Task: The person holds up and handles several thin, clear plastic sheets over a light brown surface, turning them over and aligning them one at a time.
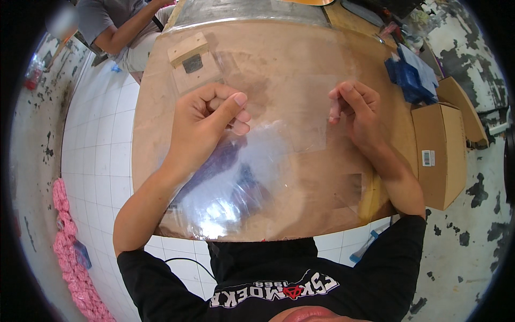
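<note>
My left hand is raised above the table's left half, fingers curled and thumb pressed against them. Across from it, my right hand hovers over the right side, its thumb and fingertips brought together in a pinch. Whatever either hand holds, if anything, is too thin or hidden to make out. Below my left wrist, a shiny clear plastic sheet lies on the brown table, with white and bluish reflections on it. Just beyond my left hand sits a small wooden block fixture with a dark square on it.
Blue packets are stacked at the right edge, above an open cardboard box. Another person sits at the far left corner. A pink bundled strand hangs at left. Tools and odds and ends crowd the far right corner.
</note>
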Motion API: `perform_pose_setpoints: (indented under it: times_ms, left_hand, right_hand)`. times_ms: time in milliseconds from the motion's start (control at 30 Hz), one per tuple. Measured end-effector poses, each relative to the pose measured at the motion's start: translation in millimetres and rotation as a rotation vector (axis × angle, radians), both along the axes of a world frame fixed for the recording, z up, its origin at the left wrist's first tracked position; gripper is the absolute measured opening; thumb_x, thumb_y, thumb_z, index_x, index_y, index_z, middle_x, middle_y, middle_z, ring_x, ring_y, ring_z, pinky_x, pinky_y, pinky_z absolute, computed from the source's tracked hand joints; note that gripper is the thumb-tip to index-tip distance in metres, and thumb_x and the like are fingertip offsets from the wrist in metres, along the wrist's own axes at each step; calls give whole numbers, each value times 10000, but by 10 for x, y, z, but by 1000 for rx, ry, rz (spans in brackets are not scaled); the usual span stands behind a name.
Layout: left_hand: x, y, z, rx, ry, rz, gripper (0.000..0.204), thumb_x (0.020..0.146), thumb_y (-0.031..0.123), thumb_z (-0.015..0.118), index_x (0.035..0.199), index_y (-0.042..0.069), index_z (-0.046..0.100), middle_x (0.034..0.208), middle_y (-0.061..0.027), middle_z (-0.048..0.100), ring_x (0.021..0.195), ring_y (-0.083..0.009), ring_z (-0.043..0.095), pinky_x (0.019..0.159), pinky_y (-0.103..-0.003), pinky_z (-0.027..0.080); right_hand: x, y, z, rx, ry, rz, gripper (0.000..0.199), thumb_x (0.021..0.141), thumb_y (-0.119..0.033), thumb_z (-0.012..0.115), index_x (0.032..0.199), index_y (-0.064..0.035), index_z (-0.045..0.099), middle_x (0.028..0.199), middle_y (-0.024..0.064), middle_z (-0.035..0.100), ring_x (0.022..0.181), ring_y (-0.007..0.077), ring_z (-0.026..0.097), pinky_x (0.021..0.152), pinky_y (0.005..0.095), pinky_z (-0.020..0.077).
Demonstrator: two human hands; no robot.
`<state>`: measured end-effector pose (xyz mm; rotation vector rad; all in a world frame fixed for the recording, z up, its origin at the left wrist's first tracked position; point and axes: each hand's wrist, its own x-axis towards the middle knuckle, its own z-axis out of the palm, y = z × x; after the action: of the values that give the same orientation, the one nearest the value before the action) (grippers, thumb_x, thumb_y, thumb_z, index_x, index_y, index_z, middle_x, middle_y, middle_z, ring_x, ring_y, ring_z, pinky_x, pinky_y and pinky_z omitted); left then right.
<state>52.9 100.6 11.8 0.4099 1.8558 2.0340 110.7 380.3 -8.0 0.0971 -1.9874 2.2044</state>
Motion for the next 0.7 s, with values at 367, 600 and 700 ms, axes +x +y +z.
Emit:
perform_pose_setpoints:
  times_ms: [367,600,700]
  left_hand:
    - [17,-9,-4,25,53,-62,117,931,106,600,892,-4,606,718,-64,666,603,-92,636,533,-197,490]
    - [80,78,-113,22,25,-169,84,925,63,580,885,-7,553,695,-71,644,591,-94,619,536,-223,497]
    - [85,107,-146,-40,14,-196,83,920,52,573,874,-9,541,690,-69,633,596,-96,618,532,-226,495]
  right_hand:
    - [-22,2,1,40,22,-15,250,965,-190,541,852,6,646,665,46,604,578,98,563,538,239,474]
    - [-81,124,87,38,1,-56,175,933,-173,578,951,-8,633,784,41,626,656,91,568,607,230,462]
    - [-150,189,279,231,-81,-83,230,926,-200,590,1060,-15,617,883,49,633,744,116,587,678,248,470]
